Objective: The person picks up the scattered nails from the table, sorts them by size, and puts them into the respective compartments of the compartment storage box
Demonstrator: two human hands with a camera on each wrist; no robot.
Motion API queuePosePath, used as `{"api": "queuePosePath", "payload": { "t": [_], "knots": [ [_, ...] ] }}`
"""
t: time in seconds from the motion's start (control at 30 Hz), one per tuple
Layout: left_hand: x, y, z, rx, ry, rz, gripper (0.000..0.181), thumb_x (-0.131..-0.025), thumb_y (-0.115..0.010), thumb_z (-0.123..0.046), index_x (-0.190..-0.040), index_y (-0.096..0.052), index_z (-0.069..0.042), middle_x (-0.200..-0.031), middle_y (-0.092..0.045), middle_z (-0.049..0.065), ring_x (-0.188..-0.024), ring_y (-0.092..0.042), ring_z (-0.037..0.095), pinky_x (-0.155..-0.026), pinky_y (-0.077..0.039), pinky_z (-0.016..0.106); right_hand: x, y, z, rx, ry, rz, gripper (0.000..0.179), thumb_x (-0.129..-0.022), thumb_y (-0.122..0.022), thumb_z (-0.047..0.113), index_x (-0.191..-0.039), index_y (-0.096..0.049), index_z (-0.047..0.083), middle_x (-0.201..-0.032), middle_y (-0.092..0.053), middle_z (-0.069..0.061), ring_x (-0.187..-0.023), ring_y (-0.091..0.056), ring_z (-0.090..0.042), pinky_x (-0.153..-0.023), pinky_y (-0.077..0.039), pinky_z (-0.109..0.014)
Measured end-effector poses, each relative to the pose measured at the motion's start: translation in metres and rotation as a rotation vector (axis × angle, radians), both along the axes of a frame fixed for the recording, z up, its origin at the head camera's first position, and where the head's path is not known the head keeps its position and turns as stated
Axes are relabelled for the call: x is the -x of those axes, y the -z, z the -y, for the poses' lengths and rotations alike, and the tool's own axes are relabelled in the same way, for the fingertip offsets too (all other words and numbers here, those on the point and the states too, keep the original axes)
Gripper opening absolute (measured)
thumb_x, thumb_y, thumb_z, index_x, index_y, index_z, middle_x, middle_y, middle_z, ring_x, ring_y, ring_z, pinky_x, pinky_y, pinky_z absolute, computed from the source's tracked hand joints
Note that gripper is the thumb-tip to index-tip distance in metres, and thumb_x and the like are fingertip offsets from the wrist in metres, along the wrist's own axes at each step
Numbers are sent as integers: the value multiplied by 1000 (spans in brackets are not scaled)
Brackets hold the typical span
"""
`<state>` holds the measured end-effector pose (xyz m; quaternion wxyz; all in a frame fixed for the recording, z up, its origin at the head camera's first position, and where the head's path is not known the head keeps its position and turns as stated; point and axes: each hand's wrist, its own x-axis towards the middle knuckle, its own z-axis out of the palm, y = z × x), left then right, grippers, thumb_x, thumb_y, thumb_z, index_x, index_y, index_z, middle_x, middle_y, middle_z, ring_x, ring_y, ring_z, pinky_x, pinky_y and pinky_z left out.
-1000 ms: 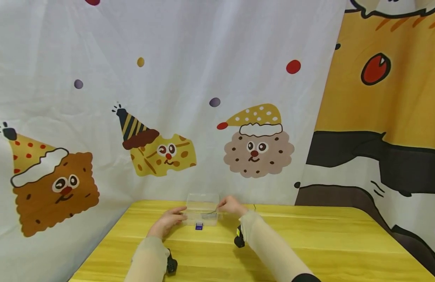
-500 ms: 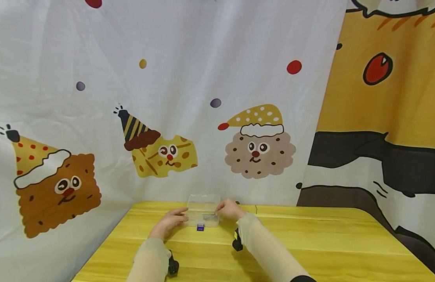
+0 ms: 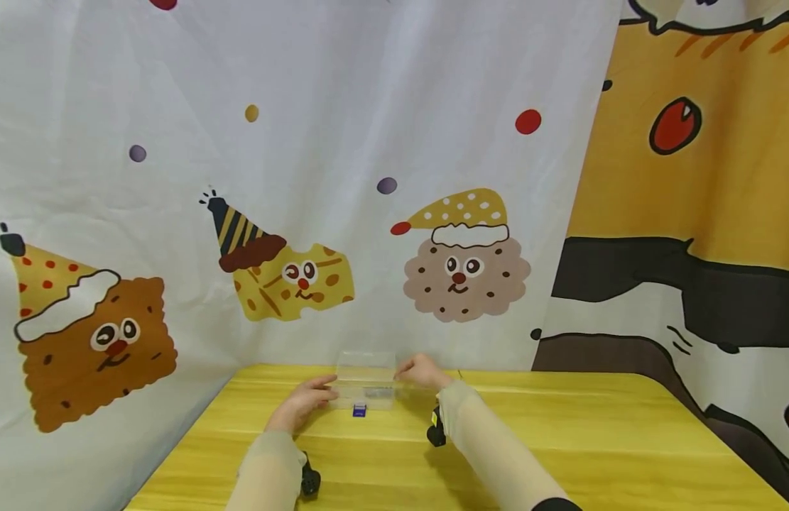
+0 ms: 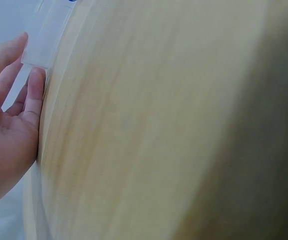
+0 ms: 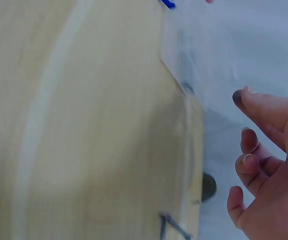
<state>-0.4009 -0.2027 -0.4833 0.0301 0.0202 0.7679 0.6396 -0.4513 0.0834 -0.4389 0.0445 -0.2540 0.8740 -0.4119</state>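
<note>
A clear plastic box (image 3: 349, 397) with its lid raised stands at the far edge of the table, a small blue catch (image 3: 359, 410) at its front. My left hand (image 3: 302, 402) holds the box's left end between thumb (image 4: 35, 90) and fingers. Something flat and greyish (image 3: 378, 392) lies in the right part of the box. At the right end of the raised lid is my right hand (image 3: 422, 372). Its thumb and index fingertips are close together with nothing visible between them, while the other fingers (image 5: 248, 165) curl loosely.
A thin dark forked piece (image 5: 167, 220) lies on the table to the right of the box. Behind the wooden table (image 3: 547, 440) hangs a white curtain (image 3: 368, 92) with cartoon prints. Both wrists carry black camera mounts (image 3: 437, 428).
A thin dark strip that reached from my right fingertips into the box no longer shows at them; the greyish thing lies inside. My right fingers have lifted slightly. The left hand stays.
</note>
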Motion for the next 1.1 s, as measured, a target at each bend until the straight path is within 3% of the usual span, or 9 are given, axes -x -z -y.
{"api": "queuePosePath", "payload": {
  "t": [0.2,0.43,0.67,0.87,1.1],
  "knots": [
    [-1,0,3,0,-7,-2,55,-89,-65,-2,-140,-46,6,-129,-51,27,-112,-54,33,-98,-43,49,7,-6,-25,45,9,-1,21,-92,-65,10,-104,-72,-6,-104,-70,-15,-100,-63,-31,-87,-51,-45],
    [-2,2,6,-6,-7,11,55,-91,-64,-2,-141,-44,6,-134,-46,30,-117,-50,37,-98,-43,48,2,-3,-58,88,71,44,22,-92,-63,7,-107,-71,-9,-111,-67,-20,-108,-59,-37,-94,-46,-51],
    [-2,2,5,-11,-6,18,55,-90,-65,-2,-141,-45,6,-136,-45,30,-118,-51,37,-99,-42,48,-7,15,-85,149,142,47,21,-90,-65,5,-105,-70,-10,-111,-67,-22,-109,-58,-38,-96,-44,-52],
    [-2,2,4,-8,-8,18,56,-89,-65,-1,-141,-45,7,-132,-48,30,-113,-53,34,-96,-44,46,-12,33,-104,154,215,53,22,-89,-67,6,-106,-72,-6,-115,-65,-21,-119,-51,-41,-102,-38,-53],
    [0,0,1,-5,-9,23,56,-89,-66,-2,-140,-45,7,-131,-49,29,-107,-55,28,-92,-46,42,-15,40,-121,156,212,38,27,-87,-70,10,-110,-71,-6,-117,-65,-20,-116,-53,-40,-98,-41,-53]
  ]
}}
